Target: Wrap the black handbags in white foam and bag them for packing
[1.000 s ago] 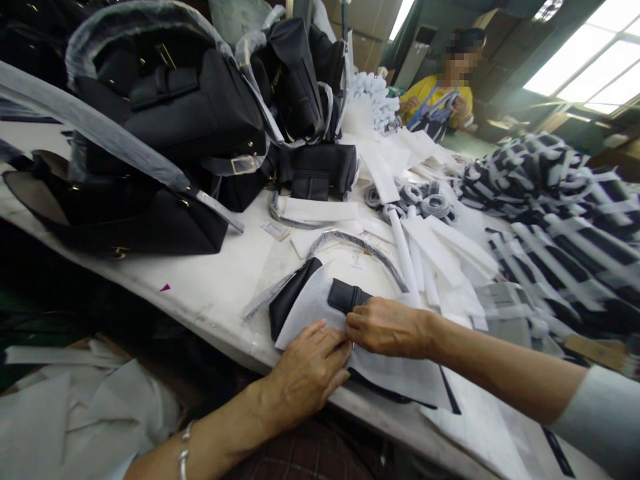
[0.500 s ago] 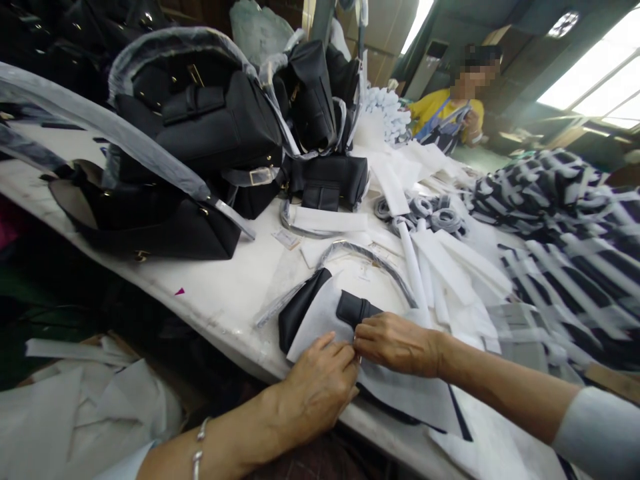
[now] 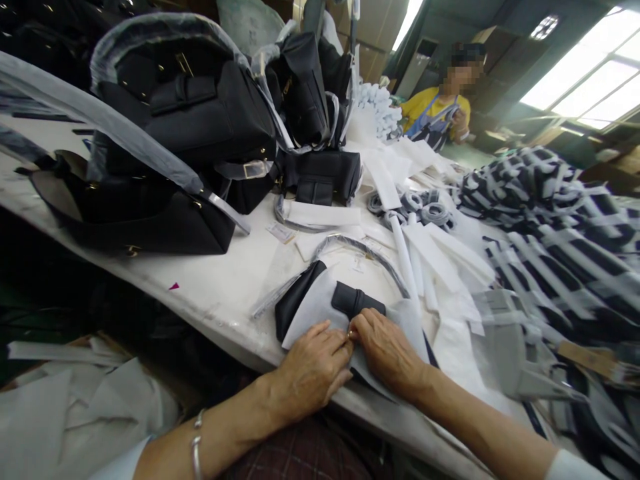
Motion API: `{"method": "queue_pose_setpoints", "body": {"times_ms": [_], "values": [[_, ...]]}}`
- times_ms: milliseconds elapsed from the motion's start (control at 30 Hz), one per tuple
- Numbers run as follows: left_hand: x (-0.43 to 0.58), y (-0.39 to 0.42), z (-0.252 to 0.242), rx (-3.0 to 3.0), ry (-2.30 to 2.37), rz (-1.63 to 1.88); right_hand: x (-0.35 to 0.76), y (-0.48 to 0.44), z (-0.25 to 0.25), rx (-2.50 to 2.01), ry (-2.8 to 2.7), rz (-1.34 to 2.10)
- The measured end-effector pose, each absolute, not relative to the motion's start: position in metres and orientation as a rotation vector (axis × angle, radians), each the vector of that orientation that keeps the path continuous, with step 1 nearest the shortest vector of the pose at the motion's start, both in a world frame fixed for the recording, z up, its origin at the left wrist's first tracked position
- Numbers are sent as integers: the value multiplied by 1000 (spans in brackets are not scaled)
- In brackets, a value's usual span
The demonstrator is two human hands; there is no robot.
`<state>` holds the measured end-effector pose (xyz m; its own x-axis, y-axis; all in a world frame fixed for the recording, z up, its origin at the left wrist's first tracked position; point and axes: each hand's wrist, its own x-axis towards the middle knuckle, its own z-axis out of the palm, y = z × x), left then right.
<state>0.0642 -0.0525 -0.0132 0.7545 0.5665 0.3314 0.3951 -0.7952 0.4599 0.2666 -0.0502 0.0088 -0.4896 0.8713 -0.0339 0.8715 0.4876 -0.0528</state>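
A small black handbag (image 3: 295, 303) lies at the table's front edge, partly wrapped in a white padding sheet (image 3: 313, 303). Its plastic-wrapped handle (image 3: 383, 252) arches away from me, and a black flap strap (image 3: 359, 300) shows through an opening in the sheet. My left hand (image 3: 316, 365) is closed on the bag's near side, fingers bent over the sheet. Just below the strap, my right hand (image 3: 385, 348) pinches at the bag's front, fingertips against those of my left. A tiny gold glint shows there; the fingers hide what it belongs to.
Finished black handbags (image 3: 200, 127) stand at left and behind. Rolled grey straps (image 3: 435, 213) and white sheets (image 3: 450, 257) lie to the right, beside piled wrapped black pieces (image 3: 540, 180). A box of white scraps (image 3: 100, 407) is below left. A person in yellow (image 3: 425, 107) works beyond.
My right hand has turned, its wrist dropping nearer to me, with its fingertips still at the same place on the bag. My left hand stays almost put. The whole view has shifted slightly.
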Motion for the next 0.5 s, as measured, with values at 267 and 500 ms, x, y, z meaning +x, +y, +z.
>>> {"method": "queue_pose_setpoints", "body": {"times_ms": [267, 500], "values": [[69, -56, -20, 2616, 767, 739, 242, -64, 6, 1901, 2496, 142], [69, -55, -22, 2594, 760, 746, 231, -73, -1, 2262, 2415, 88]]}}
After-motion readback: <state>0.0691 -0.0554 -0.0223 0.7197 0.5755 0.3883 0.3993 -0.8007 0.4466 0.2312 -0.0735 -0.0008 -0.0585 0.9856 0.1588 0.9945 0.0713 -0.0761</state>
